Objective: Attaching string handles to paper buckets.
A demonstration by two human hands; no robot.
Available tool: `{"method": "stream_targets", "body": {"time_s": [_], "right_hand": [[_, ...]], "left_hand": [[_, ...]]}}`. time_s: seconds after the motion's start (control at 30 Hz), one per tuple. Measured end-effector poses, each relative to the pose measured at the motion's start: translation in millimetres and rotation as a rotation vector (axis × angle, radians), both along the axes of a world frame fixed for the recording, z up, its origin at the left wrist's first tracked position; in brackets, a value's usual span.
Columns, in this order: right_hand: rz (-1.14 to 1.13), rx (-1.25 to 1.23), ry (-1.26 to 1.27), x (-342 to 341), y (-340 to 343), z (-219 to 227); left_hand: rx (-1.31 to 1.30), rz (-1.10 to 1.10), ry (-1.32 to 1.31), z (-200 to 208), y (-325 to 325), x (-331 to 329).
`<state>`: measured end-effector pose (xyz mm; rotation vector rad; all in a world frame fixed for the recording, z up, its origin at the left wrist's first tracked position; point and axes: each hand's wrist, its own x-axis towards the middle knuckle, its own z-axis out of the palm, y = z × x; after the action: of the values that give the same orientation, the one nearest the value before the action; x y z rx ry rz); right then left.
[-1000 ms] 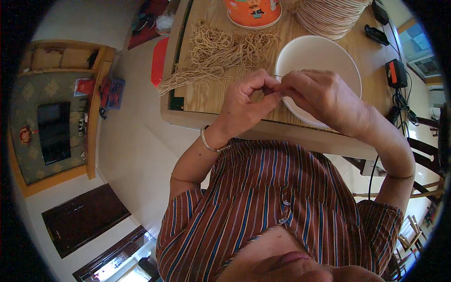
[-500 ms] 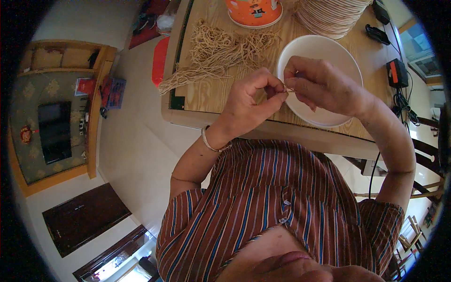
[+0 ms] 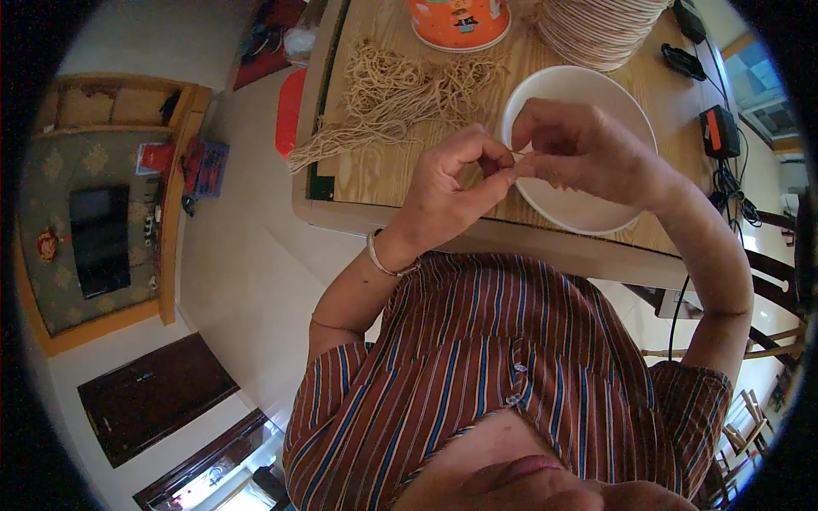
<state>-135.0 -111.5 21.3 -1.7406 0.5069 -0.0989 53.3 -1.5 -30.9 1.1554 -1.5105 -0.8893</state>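
At the table's front edge, my left hand (image 3: 460, 179) pinches thumb to forefinger on a tiny bit of thin tan strand (image 3: 518, 154). Tip to tip with it, my right hand (image 3: 588, 157) is closed on the same strand from the other side; most of the strand is hidden by fingers. Both hands are held up, the right one in front of a round white bowl (image 3: 635, 106) that stands on the table. Just beyond my left hand lies a loose bundle of tan cord (image 3: 392, 94), tangled at the far end and narrowing toward the left edge.
Behind the bowl rises a big coil of tan cord (image 3: 596, 30). An orange tub (image 3: 460, 25) stands at the table's far side. Black adapters, one with an orange label (image 3: 720, 132), and cables lie along the right edge. A red stool (image 3: 290, 111) is left of the table.
My right thumb and fingers have shifted slightly on the strand, with the forefinger lifted a little from the thumb. My left hand has hardly moved.
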Motion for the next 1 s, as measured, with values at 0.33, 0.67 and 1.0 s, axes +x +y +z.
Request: {"method": "stream_targets", "body": {"time_s": [0.33, 0.67, 1.0], "right_hand": [[-0.011, -0.481, -0.083, -2.9, 8.0, 3.7], [0.07, -0.602, -0.077, -0.8, 4.0, 16.0], [0.114, -0.784, -0.028, 1.5, 8.5, 26.1]], "left_hand": [[-0.046, 0.026, -0.017, -4.4, -0.8, -2.6], [-0.06, 0.043, -0.006, -11.3, 2.5, -0.6], [-0.156, 0.09, 0.036, -23.2, 6.6, -2.1]]}}
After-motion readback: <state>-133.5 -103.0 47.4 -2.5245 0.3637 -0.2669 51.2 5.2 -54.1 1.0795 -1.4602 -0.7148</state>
